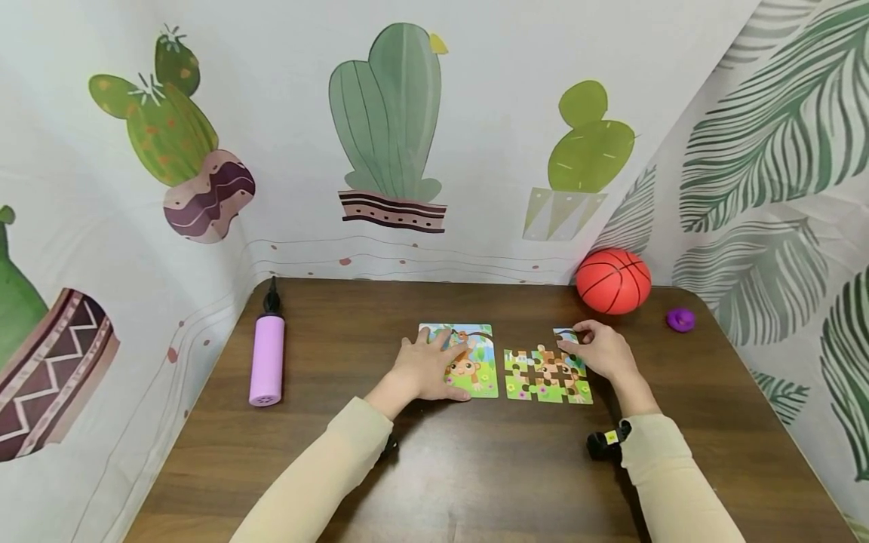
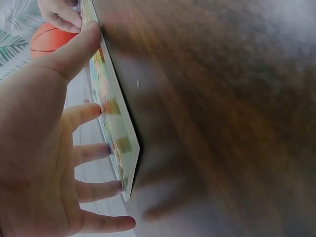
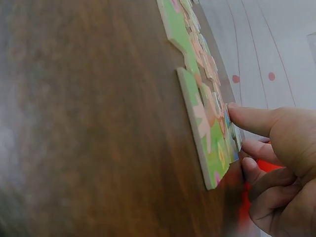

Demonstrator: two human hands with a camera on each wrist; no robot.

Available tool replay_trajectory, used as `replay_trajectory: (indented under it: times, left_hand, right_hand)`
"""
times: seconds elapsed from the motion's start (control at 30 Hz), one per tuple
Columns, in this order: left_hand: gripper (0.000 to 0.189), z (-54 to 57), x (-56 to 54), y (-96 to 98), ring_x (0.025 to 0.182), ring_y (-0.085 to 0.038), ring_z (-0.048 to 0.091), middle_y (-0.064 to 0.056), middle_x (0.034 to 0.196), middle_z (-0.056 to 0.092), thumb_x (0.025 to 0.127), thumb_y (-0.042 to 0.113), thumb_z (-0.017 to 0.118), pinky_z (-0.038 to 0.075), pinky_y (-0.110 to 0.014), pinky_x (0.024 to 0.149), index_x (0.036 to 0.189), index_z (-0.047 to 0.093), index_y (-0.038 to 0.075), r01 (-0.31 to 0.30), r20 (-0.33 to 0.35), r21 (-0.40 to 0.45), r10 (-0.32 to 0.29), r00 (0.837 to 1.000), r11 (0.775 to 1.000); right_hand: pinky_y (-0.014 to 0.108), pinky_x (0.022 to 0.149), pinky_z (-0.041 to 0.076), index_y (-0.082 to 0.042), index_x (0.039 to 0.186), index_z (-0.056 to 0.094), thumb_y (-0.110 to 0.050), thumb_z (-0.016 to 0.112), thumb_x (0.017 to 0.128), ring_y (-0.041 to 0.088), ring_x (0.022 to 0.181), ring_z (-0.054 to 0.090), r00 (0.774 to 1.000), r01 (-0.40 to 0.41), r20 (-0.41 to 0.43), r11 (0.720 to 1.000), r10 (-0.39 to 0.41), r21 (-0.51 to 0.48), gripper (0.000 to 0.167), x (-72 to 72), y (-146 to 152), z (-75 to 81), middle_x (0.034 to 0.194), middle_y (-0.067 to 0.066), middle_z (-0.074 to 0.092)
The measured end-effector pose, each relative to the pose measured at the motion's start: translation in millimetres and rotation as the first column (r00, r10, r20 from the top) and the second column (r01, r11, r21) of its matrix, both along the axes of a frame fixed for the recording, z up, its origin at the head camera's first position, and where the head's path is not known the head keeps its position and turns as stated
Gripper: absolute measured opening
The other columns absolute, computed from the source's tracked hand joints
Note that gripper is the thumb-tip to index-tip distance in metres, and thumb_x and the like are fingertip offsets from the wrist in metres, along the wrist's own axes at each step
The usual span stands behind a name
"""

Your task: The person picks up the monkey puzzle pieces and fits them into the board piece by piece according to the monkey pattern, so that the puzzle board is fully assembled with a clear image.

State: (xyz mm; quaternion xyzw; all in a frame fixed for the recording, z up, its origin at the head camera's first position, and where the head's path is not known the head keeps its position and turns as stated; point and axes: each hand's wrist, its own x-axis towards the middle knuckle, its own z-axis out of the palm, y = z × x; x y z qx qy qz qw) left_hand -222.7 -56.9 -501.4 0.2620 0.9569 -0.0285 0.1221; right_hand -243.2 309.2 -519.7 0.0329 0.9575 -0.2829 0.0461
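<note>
My left hand (image 1: 422,369) rests spread over the left part of a monkey picture board (image 1: 485,381), fingers straight and thumb along its near edge. In the left wrist view the fingertips (image 2: 101,190) reach the board's surface. To the right lies a partly assembled jigsaw puzzle (image 1: 539,391) of the same monkey picture, its upper part stepped and uneven. My right hand (image 1: 607,351) pinches a puzzle piece (image 1: 562,332) between thumb and index finger at the puzzle's top right. The right wrist view shows the other fingers curled in beside the puzzle (image 3: 200,118).
An orange-red toy basketball (image 1: 613,281) sits at the back right, beyond the right hand, with a small purple object (image 1: 680,320) beside it. A pink hand pump (image 1: 268,358) with a black nozzle lies at the left of the brown table (image 1: 468,467). Printed cloth hangs behind.
</note>
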Motion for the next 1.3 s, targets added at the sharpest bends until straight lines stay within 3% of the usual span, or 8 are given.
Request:
replay_trajectory:
  times: [0.4,0.77,1.03,1.3]
  left_hand:
    - [0.101,-0.3,-0.5,-0.9,0.153,-0.045,0.021,-0.005,0.171,0.021,0.080,0.090,0.055,0.027,-0.074,0.112,0.165,0.028,0.041,-0.011,0.016,0.014,0.011,1.000,1.000]
    - [0.102,-2.4,-0.1,-1.7,0.155,-0.045,0.015,-0.006,0.173,0.014,0.081,0.089,0.055,0.024,-0.076,0.112,0.166,0.023,0.043,-0.028,0.043,0.027,0.027,0.999,0.999]
    - [0.102,-1.3,-0.3,-0.8,0.155,-0.047,0.015,-0.008,0.173,0.013,0.081,0.089,0.055,0.026,-0.076,0.111,0.166,0.023,0.042,-0.026,0.046,0.024,0.025,0.999,0.999]
    - [0.101,0.3,0.0,-1.0,0.155,-0.047,0.016,-0.008,0.173,0.015,0.081,0.088,0.057,0.030,-0.076,0.109,0.165,0.027,0.040,-0.029,0.051,0.042,0.027,0.998,0.999]
  right_hand:
    - [0.044,0.074,0.049,-0.001,0.128,0.060,-0.048,0.080,0.090,0.034,0.093,0.060,1.000,0.025,-0.016,0.999,-0.026,-0.044,0.064,-1.2,-1.5,-1.7,0.111,0.019,0.065]
    - [0.046,0.075,0.047,-0.004,0.123,0.066,-0.038,0.079,0.093,0.035,0.094,0.062,0.993,0.074,-0.082,0.994,-0.080,-0.076,0.047,6.4,-0.7,0.2,0.106,0.015,0.069]
    - [0.056,0.082,0.050,-0.003,0.130,0.067,-0.024,0.070,0.100,0.039,0.098,0.066,0.990,0.023,-0.137,0.999,-0.029,-0.046,0.037,8.7,5.2,1.7,0.105,0.018,0.073]
    - [0.041,0.068,0.048,-0.006,0.126,0.070,-0.017,0.067,0.100,0.030,0.082,0.065,0.974,0.022,-0.225,0.998,-0.037,-0.066,0.028,10.1,2.0,5.8,0.098,0.015,0.073]
